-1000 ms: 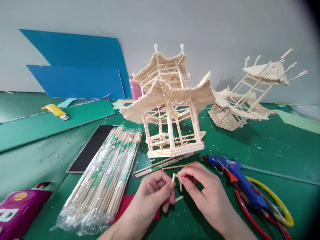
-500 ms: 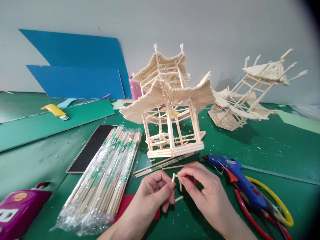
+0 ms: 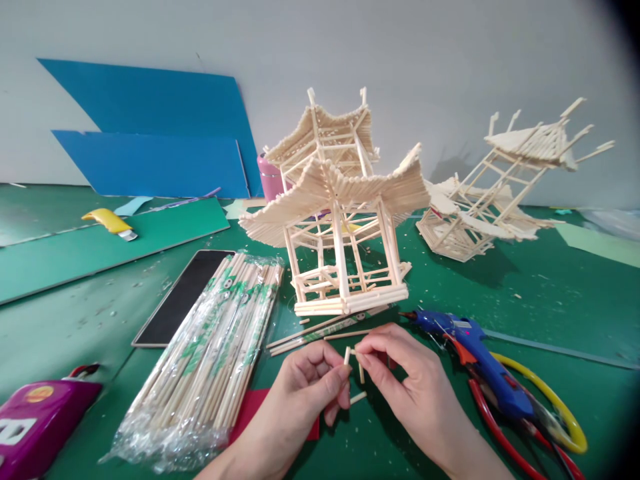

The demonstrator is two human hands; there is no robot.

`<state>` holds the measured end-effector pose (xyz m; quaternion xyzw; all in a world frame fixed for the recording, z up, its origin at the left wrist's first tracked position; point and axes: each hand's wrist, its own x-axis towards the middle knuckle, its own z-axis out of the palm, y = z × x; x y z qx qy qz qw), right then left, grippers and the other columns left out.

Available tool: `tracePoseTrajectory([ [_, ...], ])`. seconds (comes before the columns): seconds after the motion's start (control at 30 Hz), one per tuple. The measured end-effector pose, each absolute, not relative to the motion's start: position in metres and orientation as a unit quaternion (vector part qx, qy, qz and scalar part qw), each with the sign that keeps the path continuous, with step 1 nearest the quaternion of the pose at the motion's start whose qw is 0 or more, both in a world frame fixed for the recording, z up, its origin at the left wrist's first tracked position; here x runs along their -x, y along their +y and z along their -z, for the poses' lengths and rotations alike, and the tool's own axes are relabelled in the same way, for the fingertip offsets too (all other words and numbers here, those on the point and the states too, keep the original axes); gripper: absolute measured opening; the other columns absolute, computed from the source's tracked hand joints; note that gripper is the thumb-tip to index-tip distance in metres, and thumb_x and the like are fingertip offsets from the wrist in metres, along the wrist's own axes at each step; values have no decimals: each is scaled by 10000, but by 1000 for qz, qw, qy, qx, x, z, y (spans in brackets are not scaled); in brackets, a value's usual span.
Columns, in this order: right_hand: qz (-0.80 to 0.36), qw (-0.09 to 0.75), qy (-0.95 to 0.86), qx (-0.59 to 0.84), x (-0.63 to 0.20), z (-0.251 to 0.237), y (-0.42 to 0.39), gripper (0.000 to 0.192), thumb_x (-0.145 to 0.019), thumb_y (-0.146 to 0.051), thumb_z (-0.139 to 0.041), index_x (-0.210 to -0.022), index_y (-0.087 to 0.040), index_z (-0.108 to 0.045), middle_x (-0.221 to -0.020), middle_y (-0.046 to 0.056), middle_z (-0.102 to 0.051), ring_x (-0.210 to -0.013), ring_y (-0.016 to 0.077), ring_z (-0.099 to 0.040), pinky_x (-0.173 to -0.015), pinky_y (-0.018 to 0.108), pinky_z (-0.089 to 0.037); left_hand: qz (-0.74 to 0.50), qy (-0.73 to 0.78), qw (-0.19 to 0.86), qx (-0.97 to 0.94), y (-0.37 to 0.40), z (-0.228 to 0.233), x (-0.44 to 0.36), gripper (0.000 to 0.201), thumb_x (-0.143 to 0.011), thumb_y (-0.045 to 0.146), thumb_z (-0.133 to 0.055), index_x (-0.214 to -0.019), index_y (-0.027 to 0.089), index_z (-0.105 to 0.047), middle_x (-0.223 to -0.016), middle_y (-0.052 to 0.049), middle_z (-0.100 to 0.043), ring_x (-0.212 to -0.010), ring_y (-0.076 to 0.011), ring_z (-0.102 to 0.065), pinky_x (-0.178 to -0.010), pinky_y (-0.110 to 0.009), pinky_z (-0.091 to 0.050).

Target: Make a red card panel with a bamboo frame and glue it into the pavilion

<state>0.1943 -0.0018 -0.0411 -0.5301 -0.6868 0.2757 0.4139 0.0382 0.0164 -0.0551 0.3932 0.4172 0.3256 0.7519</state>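
Observation:
My left hand (image 3: 305,387) pinches a short wooden stick piece (image 3: 347,355) upright between thumb and forefinger. My right hand (image 3: 400,380) pinches another short stick piece (image 3: 353,352) and holds it against the first one. Two more short pieces lie or hang just below the fingers (image 3: 358,398). Just behind the hands stands a two-tiered pagoda model (image 3: 340,220) built of wooden sticks, with a few loose long sticks (image 3: 320,330) lying at its base.
A plastic-wrapped bundle of sticks (image 3: 215,360) lies left of my hands, beside a black phone (image 3: 183,297). A blue glue gun (image 3: 470,353) and red-yellow cutters (image 3: 545,413) lie at the right. A second, tilted stick model (image 3: 505,193) stands back right. Blue boards (image 3: 150,133), a yellow knife (image 3: 113,222), a magenta box (image 3: 40,413).

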Motion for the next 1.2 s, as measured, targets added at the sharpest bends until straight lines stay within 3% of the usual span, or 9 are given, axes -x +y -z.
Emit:
tracePoseTrajectory([
  [1.2, -280, 406, -688, 532, -192, 37, -4, 128, -828, -130, -496, -827, -201, -602, -795, 16, -590, -735, 131, -568, -657, 238, -473, -323, 409, 760, -389, 16, 51, -39, 191, -772, 279, -595, -663, 142, -521, -512, 23, -577, -396, -35, -429, -415, -156, -286],
])
